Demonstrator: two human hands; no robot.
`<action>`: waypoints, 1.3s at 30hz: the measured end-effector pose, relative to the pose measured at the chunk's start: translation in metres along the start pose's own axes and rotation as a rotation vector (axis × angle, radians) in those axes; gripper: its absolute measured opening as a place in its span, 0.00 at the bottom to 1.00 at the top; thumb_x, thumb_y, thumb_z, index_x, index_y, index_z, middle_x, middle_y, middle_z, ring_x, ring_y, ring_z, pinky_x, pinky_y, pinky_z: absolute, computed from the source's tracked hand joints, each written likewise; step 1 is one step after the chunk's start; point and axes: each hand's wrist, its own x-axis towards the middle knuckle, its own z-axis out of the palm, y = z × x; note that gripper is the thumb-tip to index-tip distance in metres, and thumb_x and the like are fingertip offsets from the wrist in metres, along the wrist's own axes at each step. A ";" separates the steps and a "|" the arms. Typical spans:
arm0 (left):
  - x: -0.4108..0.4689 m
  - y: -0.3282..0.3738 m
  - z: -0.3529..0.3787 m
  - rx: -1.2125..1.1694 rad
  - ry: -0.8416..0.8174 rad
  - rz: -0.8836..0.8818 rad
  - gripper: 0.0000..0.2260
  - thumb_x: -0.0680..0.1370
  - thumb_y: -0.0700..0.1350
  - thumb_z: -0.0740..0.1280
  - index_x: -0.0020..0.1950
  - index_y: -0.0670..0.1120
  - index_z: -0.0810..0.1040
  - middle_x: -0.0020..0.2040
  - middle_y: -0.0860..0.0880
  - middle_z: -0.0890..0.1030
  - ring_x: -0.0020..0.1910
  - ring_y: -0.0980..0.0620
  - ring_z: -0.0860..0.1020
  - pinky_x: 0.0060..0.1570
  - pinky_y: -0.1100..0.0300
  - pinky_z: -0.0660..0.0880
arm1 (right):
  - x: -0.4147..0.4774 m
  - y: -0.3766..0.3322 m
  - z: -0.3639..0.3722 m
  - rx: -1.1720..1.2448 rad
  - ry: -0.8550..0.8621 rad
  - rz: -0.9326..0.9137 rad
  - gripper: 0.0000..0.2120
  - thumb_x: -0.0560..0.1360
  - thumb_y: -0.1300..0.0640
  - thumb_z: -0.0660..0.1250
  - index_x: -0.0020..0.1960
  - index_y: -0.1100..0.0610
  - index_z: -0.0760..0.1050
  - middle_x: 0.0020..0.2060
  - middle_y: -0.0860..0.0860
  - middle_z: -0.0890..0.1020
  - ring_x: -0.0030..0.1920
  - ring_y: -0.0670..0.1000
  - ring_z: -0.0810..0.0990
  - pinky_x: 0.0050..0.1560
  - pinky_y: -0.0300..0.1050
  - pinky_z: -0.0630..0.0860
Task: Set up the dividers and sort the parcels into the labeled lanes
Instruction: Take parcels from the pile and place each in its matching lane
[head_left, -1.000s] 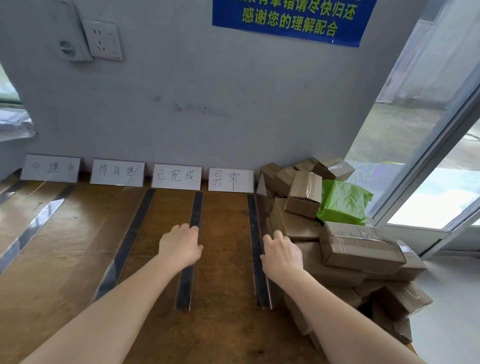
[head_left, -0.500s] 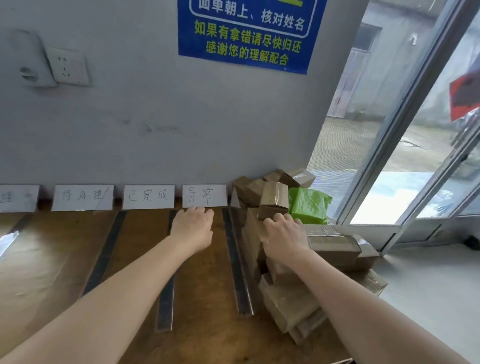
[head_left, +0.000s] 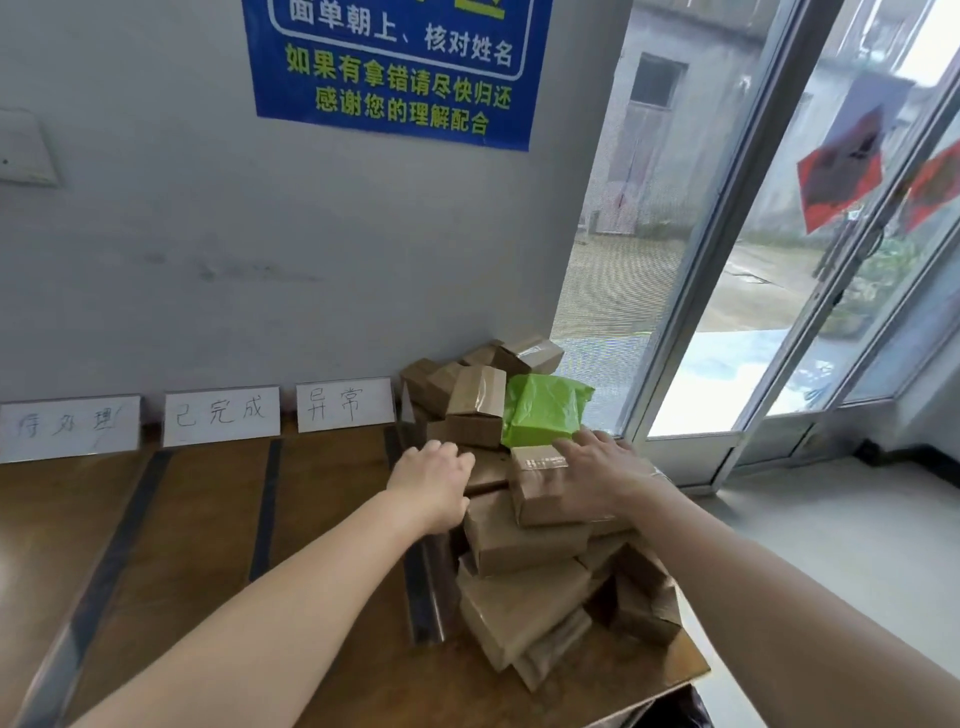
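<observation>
Right hand (head_left: 597, 475) is lying flat on a box (head_left: 540, 506) at the worktop's (head_left: 332, 499) right edge; left hand (head_left: 434, 483) is curling onto the pile (head_left: 519, 605), grip unclear

Bright daylight from glass door (head_left: 779, 260) at right; wide-angle edge distortion.

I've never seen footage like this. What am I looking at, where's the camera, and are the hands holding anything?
No machine here: a person works bare-handed, filmed by one camera on their head looking forward and down. On the wooden table dark divider strips mark lanes, with handwritten labels against the wall. At its right end sits a pile of cardboard parcels and one green parcel. The right hand lies flat on a top box; the left hand is at the pile's left side, grip unclear.
</observation>
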 end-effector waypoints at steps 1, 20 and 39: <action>0.003 0.009 0.005 -0.005 -0.029 0.004 0.22 0.80 0.53 0.63 0.72 0.46 0.67 0.67 0.45 0.72 0.67 0.44 0.69 0.64 0.49 0.68 | 0.001 0.007 0.002 -0.010 -0.032 -0.021 0.37 0.71 0.43 0.65 0.77 0.49 0.57 0.74 0.53 0.63 0.76 0.55 0.56 0.74 0.56 0.58; 0.019 0.081 0.056 -0.098 -0.218 -0.279 0.47 0.67 0.70 0.69 0.78 0.49 0.57 0.67 0.45 0.66 0.67 0.44 0.64 0.66 0.50 0.65 | 0.036 0.083 0.046 0.434 0.212 -0.209 0.44 0.60 0.35 0.75 0.69 0.50 0.65 0.60 0.52 0.70 0.64 0.57 0.69 0.64 0.53 0.70; 0.012 0.089 0.041 -0.667 0.052 -0.363 0.23 0.67 0.59 0.71 0.60 0.59 0.72 0.54 0.60 0.78 0.54 0.55 0.78 0.50 0.58 0.76 | 0.028 0.086 0.053 0.856 0.378 -0.121 0.41 0.62 0.41 0.79 0.70 0.50 0.67 0.56 0.47 0.70 0.62 0.52 0.73 0.60 0.47 0.70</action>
